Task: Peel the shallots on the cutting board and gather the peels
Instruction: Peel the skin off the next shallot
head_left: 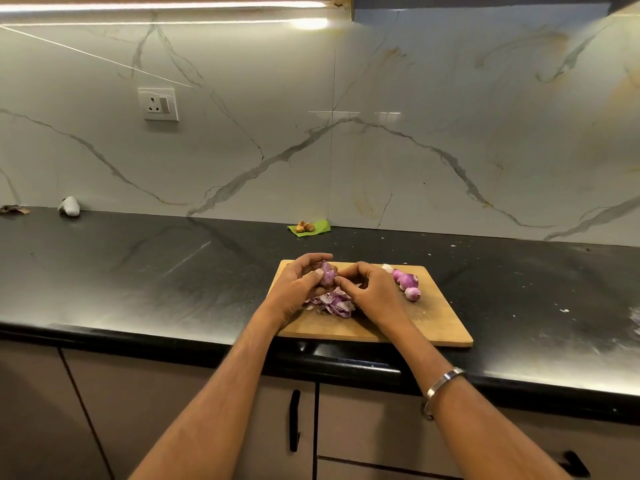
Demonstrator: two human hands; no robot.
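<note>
Our left hand (300,282) cups a shallot (326,276), right hand (367,289) fingers pinching its skin; peel pile (334,304) at 6 o'clock below, on the cutting board (429,320).

My cutting board (429,320) is pale wood, matt and smooth. The counter (173,271) under it is black stone, polished enough to throw back the light, with pale scuffs (mostly at the right). The wall (415,98) behind is glossy veined marble. The shallot (326,273) in my fingers looks shiny purple; the peels (334,304) papery and dull. My bangle (441,386) is bright metal.
</note>
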